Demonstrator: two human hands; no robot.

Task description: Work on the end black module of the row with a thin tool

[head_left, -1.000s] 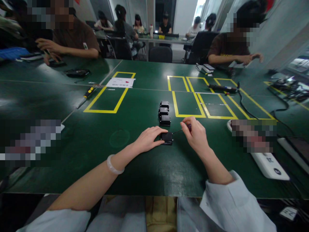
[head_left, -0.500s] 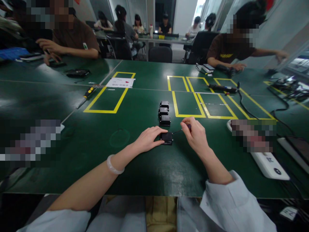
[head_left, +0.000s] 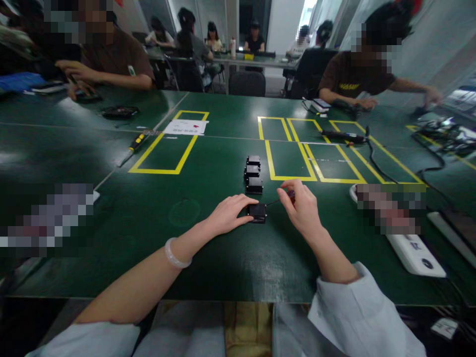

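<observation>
Head camera view, looking down at a green desk [head_left: 223, 270]: a small black block [head_left: 256, 211] lies flat between two bare hands, which are apart from each other. The left hand [head_left: 228, 212] reaches in, palm down, thumb and forefinger clamped on the block's left side, thumb nearer the viewer. Just right of the block, the right hand [head_left: 302, 204], wrist bent inward, pinches a thin-shafted tool [head_left: 274, 202], its tip at the block's right edge. Beyond, three similar blocks [head_left: 254, 185] stand in a row.

Pale grey-blue sleeves [head_left: 366, 315] are looking loose and creased. A whitish bangle [head_left: 170, 253] is circling the left wrist [head_left: 188, 243].
</observation>
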